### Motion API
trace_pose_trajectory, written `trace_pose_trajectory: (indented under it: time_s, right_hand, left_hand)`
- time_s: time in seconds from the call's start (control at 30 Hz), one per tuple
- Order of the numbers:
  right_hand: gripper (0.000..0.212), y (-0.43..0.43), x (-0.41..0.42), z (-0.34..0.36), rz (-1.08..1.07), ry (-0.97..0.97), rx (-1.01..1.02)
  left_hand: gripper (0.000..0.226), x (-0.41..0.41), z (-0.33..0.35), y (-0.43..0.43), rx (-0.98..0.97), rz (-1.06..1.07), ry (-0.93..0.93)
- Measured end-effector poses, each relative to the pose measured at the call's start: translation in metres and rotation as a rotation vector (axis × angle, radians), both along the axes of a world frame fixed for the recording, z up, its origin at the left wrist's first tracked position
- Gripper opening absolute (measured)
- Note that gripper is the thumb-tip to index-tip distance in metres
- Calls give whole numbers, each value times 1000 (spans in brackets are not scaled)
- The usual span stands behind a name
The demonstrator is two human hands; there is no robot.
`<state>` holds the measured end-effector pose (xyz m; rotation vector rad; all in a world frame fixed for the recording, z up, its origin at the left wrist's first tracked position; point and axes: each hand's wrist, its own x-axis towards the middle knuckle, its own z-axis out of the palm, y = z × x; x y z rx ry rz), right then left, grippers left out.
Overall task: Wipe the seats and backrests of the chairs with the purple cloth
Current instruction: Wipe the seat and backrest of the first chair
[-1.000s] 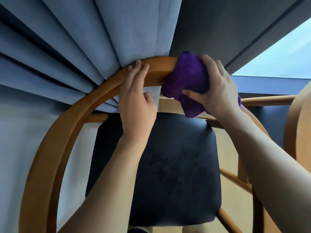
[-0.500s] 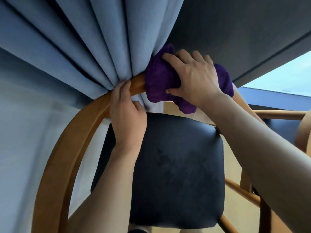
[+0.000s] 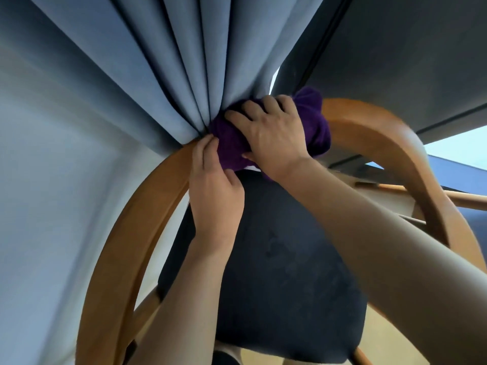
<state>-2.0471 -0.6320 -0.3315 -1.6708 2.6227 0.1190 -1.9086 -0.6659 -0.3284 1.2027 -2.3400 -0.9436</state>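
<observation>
Right hand [image 3: 271, 133] clutches cloth [image 3: 317, 122], bunched on backrest [image 3: 147, 206] top, against curtain [image 3: 184, 61]; left hand [image 3: 213, 188] grips backrest just beside it; judged mid-backrest; seat [image 3: 284, 272] probably left to do.

Fuzzy purple cloth [image 3: 232, 151], smooth glossy wooden backrest [image 3: 369, 122], matt dark seat [image 3: 290, 272], woven curtain [image 3: 184, 75]

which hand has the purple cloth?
The right hand, gripping the purple cloth; the left hand only holds the bare backrest beside it.
</observation>
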Motion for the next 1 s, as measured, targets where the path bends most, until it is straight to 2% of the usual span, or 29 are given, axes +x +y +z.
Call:
trace_pose_trajectory:
  time_s: [0.17, 0.3, 0.47, 0.53, 0.77, 0.9, 1.0]
  right_hand:
    - [80, 21, -15, 15, -37, -40, -9]
    - [84, 58, -47, 33, -140, -28, -22]
    - [90, 118, -74, 47, -332, -182, -97]
    - [91, 123, -73, 45, -352, -184, -103]
    - [95, 89, -66, 37, -269, -48, -30]
    - [93, 57, -50, 30, -147, 31, 17]
    - [88, 28, -30, 21, -35, 42, 39]
  left_hand:
    - [52, -11, 5, 15, -30, -8, -6]
    - [57, -36, 10, 25, -73, -135, 1]
    - [61, -72, 20, 41, -60, -371, 42]
    - [61, -75, 20, 44, -61, -391, 51]
    - [60, -46, 14, 34, -87, -356, -36]
    - [53, -24, 8, 23, -51, -224, -29]
    - [51, -9, 8, 10, -56, -201, -11]
